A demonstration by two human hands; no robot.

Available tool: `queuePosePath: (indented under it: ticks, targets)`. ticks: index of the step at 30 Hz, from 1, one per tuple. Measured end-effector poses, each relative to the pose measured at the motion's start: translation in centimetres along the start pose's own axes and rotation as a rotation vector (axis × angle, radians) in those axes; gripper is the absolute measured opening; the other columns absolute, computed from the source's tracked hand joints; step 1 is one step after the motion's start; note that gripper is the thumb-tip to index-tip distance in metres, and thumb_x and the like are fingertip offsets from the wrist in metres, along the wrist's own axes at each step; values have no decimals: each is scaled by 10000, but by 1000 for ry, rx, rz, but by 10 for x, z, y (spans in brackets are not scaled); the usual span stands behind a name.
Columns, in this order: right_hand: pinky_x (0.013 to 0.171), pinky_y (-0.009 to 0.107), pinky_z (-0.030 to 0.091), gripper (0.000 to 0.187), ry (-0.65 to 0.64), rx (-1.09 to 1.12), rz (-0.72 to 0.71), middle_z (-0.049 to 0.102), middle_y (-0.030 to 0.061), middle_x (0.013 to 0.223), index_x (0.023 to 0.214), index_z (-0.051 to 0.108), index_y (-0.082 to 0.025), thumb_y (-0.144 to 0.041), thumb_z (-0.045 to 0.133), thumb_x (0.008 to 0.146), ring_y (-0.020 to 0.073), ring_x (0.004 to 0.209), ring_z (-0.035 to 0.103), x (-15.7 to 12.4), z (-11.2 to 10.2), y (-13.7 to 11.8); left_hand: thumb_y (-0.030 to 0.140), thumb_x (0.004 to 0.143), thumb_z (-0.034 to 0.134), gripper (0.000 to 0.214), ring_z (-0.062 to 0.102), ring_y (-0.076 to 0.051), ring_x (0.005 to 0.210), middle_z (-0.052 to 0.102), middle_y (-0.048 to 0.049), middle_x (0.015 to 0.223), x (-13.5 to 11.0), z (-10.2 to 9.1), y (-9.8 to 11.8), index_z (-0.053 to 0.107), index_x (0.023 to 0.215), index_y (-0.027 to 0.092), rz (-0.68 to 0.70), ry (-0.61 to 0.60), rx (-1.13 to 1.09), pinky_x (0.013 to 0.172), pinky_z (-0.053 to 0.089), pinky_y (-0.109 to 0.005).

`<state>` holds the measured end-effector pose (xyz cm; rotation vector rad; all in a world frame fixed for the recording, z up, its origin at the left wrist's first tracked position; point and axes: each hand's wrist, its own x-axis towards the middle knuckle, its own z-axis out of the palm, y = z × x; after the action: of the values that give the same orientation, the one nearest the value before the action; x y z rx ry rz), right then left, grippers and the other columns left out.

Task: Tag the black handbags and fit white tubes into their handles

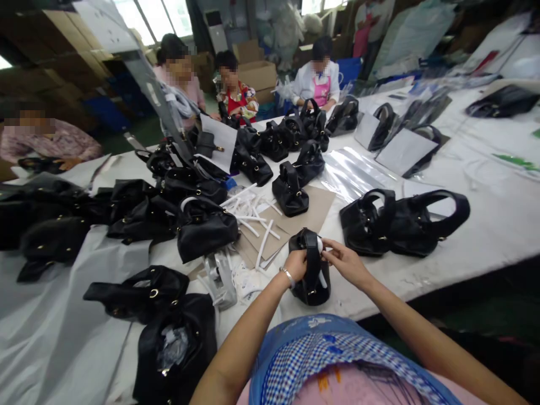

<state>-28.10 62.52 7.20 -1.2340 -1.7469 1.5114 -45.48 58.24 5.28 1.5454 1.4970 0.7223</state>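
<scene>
On a long white worktable in a crowded workshop, among black bags and near brown cardboard strewn with white strips: handling a black handbag, upright by the near edge, between both hands. With the left hand, holding the handbag at its handle, fingers curled; with the right hand, touching a white piece beside the handle, fingertips narrowly spaced, too small to tell whether pinched. Seemingly fitting or adjusting that piece; probably calls for a steady left grip and precise right fingertips.
</scene>
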Motion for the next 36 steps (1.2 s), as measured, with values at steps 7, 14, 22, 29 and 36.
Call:
queuePosePath:
  ticks: [7, 14, 22, 29, 36]
  targets:
    - [732, 315, 519, 318, -61, -89, -3, 698, 21, 844, 1026, 653, -208, -183, 506, 745, 186, 752, 645, -29, 7, 33, 202, 882, 420, 309, 587, -219, 978, 650, -88, 1065, -18, 0, 23, 591, 1139, 221, 66, 204, 195, 879, 454, -326]
    - [897, 365, 501, 432, -9, 175, 47, 660, 55, 1094, 1208, 551, -202, -239, 540, 778, 206, 957, 637, -39, 13, 40, 317, 866, 509, 312, 594, -216, 996, 672, -78, 1062, -17, 3, 16, 642, 1102, 163, 12, -10, -370, 910, 455, -320]
    - [721, 308, 524, 410, -167, -27, -3, 664, 56, 1003, 1107, 607, -182, -118, 484, 721, 179, 786, 632, -40, 11, 55, 437, 854, 508, 396, 608, -227, 940, 690, -75, 982, -28, 5, 20, 662, 1078, 149, -56, -98, -370, 895, 468, -342]
    - [801, 302, 493, 439, -243, -168, -106, 649, 57, 1046, 1074, 609, -188, -73, 510, 662, 200, 911, 612, -37, 10, 48, 480, 887, 408, 518, 510, -246, 1193, 564, -118, 1281, -46, 5, 28, 528, 1270, 153, -163, 35, -378, 1051, 379, -404]
    - [881, 304, 448, 359, -109, -239, -95, 661, 60, 1072, 1093, 641, -212, -146, 482, 779, 207, 992, 596, -35, -6, 18, 479, 771, 607, 466, 595, -273, 1061, 667, -118, 1112, -46, 18, 23, 657, 1078, 132, -172, 147, -300, 958, 467, -372]
